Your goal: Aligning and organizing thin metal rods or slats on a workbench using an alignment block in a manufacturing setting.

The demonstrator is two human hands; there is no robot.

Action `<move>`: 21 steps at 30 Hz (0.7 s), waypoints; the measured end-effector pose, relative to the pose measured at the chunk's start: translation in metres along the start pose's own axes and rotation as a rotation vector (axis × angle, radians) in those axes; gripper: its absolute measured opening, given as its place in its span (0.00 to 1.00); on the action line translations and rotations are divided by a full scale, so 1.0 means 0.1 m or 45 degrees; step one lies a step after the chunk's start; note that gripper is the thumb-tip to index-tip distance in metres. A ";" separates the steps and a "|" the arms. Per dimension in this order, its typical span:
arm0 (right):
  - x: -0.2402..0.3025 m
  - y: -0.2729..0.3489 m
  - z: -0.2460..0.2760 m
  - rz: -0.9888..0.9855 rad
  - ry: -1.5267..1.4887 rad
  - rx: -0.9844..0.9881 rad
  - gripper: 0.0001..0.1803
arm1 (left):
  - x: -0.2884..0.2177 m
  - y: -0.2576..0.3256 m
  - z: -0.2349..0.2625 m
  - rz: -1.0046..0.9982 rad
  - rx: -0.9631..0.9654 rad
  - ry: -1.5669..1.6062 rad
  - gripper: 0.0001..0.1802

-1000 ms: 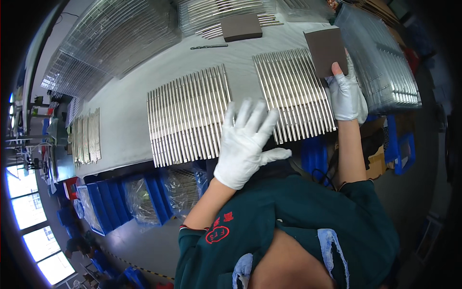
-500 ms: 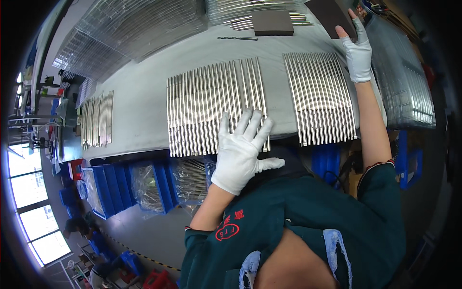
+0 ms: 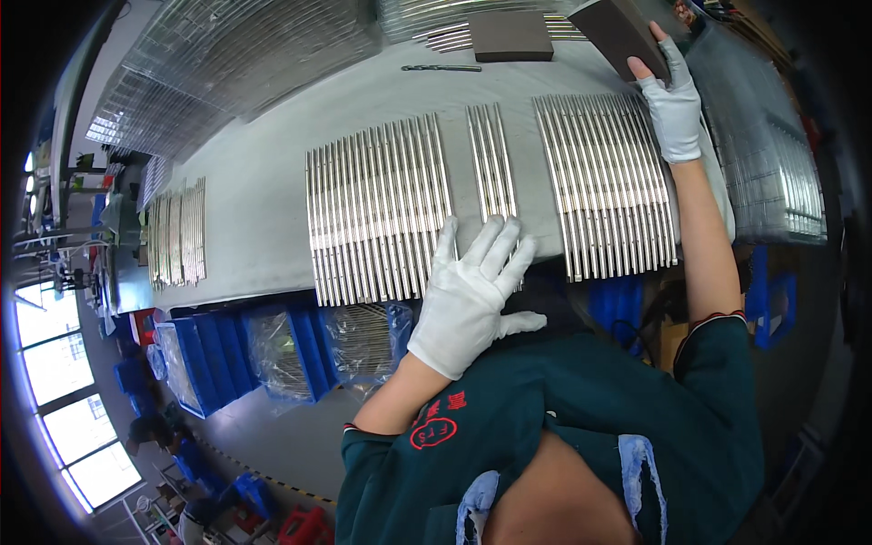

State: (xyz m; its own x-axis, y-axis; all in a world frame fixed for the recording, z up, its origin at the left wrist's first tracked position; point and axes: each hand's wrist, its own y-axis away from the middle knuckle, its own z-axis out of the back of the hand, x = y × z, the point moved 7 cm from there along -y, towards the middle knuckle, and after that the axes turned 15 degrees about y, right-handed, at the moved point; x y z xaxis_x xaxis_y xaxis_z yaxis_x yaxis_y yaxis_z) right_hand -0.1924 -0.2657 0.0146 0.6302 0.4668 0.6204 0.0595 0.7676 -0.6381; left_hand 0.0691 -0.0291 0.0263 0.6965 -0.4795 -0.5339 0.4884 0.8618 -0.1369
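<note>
My left hand (image 3: 474, 298), in a white glove, lies flat with fingers spread. Its fingertips rest on the near ends of a narrow group of silver metal rods (image 3: 491, 159). A wide row of the same rods (image 3: 374, 213) lies left of that group, with a gap between. Another row (image 3: 607, 186) lies to the right. At the far right, my right hand (image 3: 674, 116), gloved with thumb and forefinger tips bare, is closed around a dark brown rectangular block (image 3: 613, 38). That block is tilted above the table; its exact material is unclear.
A second brown block (image 3: 510, 38) sits on several rods at the back, near a dark drill bit (image 3: 441, 68). Clear plastic trays (image 3: 245, 64) are stacked back left, others (image 3: 758, 154) at right. Shorter rods (image 3: 177, 234) lie far left. Blue bins (image 3: 213, 359) stand below the table edge.
The narrow group of rods has slid right, away from the wide left row, with my left hand moving right on it. The block in my right hand has tilted and shifted slightly left.
</note>
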 end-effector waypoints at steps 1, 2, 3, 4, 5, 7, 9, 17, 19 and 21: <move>-0.01 0.00 0.01 -0.003 -0.008 0.000 0.31 | 0.01 0.04 0.02 0.006 0.003 -0.006 0.54; 0.02 0.00 0.01 0.009 -0.004 -0.002 0.31 | 0.04 0.09 0.06 0.043 -0.005 -0.035 0.54; 0.04 0.00 0.02 0.022 0.001 -0.003 0.31 | 0.08 0.13 0.09 0.081 -0.013 -0.064 0.55; 0.05 0.00 0.03 0.009 0.023 -0.006 0.31 | 0.10 0.15 0.11 0.088 -0.010 -0.060 0.56; 0.05 0.00 0.03 0.009 0.013 -0.003 0.31 | 0.10 0.16 0.13 0.097 -0.010 -0.066 0.56; 0.04 0.00 0.04 0.024 0.031 -0.013 0.31 | 0.10 0.16 0.13 0.097 -0.004 -0.070 0.56; 0.04 -0.01 0.02 0.017 -0.008 -0.019 0.30 | 0.06 0.12 0.13 0.092 -0.025 -0.074 0.55; 0.01 -0.01 0.02 -0.057 0.026 -0.021 0.30 | -0.01 0.01 0.09 -0.033 -0.122 0.069 0.52; -0.01 -0.02 0.03 -0.094 0.028 -0.006 0.30 | 0.17 0.15 0.22 0.083 -0.174 -0.025 0.53; 0.00 -0.02 0.04 -0.098 0.031 -0.001 0.30 | 0.29 0.27 0.35 0.215 -0.185 -0.202 0.53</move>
State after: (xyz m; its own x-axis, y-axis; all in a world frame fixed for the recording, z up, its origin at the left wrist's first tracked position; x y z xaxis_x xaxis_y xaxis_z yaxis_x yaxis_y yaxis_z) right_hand -0.1955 -0.2656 0.0178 0.6425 0.3953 0.6564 0.1092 0.8007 -0.5890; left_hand 0.1209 -0.0253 0.0362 0.8409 -0.3370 -0.4234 0.2857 0.9410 -0.1816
